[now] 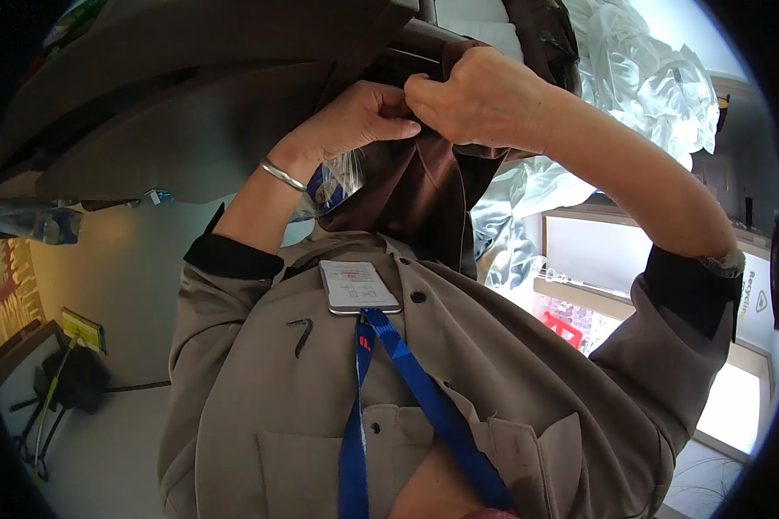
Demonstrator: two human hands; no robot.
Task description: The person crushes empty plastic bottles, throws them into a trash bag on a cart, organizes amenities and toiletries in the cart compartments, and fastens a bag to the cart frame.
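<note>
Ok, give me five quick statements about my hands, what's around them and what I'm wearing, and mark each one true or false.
1. The left hand and right hand are spread far apart. False: they are close together.
2. Shiny brown material shows just below the hands in the picture. True.
3. The silver bracelet circles the right wrist. False: it circles the left wrist.
4. The lanyard is mostly yellow. False: it is mostly blue.
5. The sleeves have black cuffs. True.
</note>
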